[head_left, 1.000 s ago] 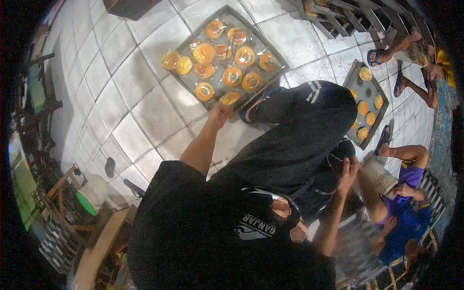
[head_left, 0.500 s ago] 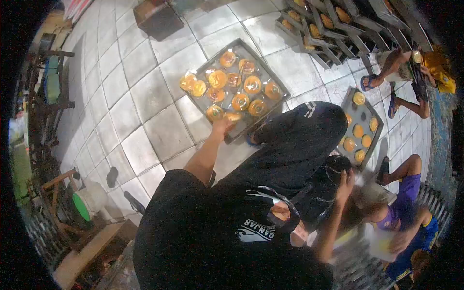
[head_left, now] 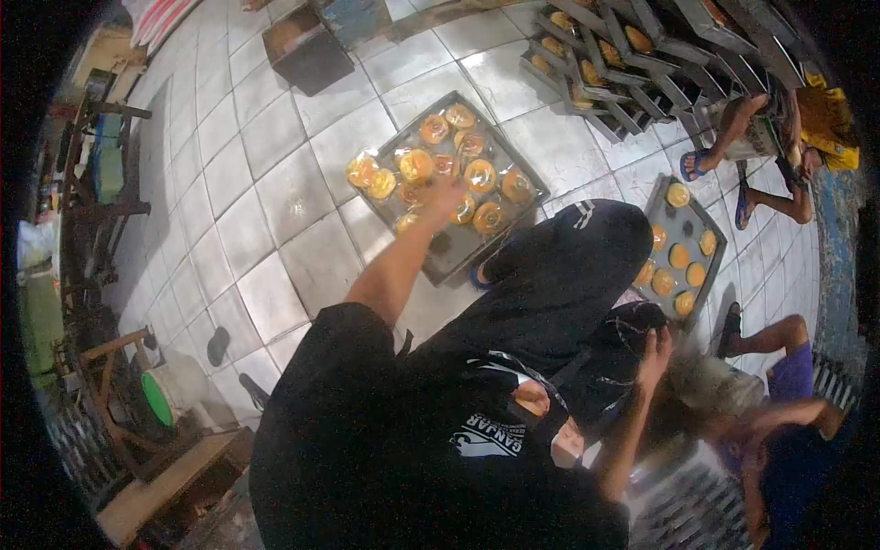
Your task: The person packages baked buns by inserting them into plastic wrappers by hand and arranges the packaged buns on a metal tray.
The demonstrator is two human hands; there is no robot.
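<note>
On the floor in front of me lies a dark metal tray with several round golden buns, some under shiny clear plastic. My left hand reaches over the middle of this tray, among the buns. Its fingers are smeared by motion, so any hold on a bun cannot be made out. A bun sits at the tray's far corner, and bare metal shows at the near corner. My right hand rests with fingers stretched out against black material that has thin pale lines, beside my leg.
A second tray of buns lies to the right. Stacked trays with buns stand at the far right. People sit nearby, one in yellow, another blurred at lower right. A brown box stands ahead; a white bucket is at left.
My left hand has moved from the tray's near corner toward its middle. The bun it touched has left that corner, and a bun now shows at the far corner. My right hand stays put.
</note>
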